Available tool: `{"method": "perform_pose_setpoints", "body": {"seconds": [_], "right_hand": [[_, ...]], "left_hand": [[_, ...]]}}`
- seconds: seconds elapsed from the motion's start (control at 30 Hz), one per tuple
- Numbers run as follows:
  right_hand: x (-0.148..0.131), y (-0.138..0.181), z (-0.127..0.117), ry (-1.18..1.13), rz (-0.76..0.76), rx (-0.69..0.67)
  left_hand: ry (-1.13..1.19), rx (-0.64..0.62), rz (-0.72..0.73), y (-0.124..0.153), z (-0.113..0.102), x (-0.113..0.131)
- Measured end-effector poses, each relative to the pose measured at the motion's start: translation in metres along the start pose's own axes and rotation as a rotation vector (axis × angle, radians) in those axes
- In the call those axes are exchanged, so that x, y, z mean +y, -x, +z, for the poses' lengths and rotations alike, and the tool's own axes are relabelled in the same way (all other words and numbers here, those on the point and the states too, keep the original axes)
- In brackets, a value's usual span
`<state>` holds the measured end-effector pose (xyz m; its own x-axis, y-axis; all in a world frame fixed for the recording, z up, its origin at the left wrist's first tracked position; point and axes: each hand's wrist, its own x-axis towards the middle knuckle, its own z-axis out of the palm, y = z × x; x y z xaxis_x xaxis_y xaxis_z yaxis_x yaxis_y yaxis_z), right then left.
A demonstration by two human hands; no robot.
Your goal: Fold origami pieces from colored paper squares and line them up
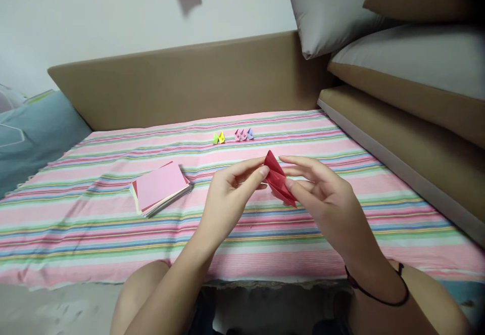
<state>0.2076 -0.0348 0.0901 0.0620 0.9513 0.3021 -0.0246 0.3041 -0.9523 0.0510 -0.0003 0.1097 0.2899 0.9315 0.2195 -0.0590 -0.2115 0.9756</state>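
A red folded paper piece [278, 179] is held up between my two hands, above the striped cloth. My left hand [235, 186] pinches its left side, with the thumb on the near face and the fingers behind. From the right, my right hand [325, 189] grips its lower part with the thumb in front. The index finger of that hand is raised near the top of the paper, and its other fingers are partly hidden. The red paper has a pointed top and a pointed lower right corner, with several folded layers.
A stack of coloured paper sheets [161, 186] lies to the left. Small folded paper pieces, yellow-green [219, 138] and pink and purple [243, 134], stand farther back on the striped cloth [212, 244]. Grey and brown cushions [409, 67] are piled at right; a blue cushion [34, 138] is at left.
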Motion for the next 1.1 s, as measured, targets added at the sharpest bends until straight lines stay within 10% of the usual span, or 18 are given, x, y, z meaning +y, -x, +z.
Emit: {"method": "perform_pose_setpoints", "body": {"seconds": [0.57,1.1], "right_hand": [[0.002,0.005,0.007,0.638,-0.451,0.183],[0.001,0.007,0.01,0.257,-0.186,0.27]], "left_hand": [[-0.2,-0.078,-0.034,0.008,0.008,0.01],[-0.271,-0.063,0.118,0.01,0.004,0.006]]}}
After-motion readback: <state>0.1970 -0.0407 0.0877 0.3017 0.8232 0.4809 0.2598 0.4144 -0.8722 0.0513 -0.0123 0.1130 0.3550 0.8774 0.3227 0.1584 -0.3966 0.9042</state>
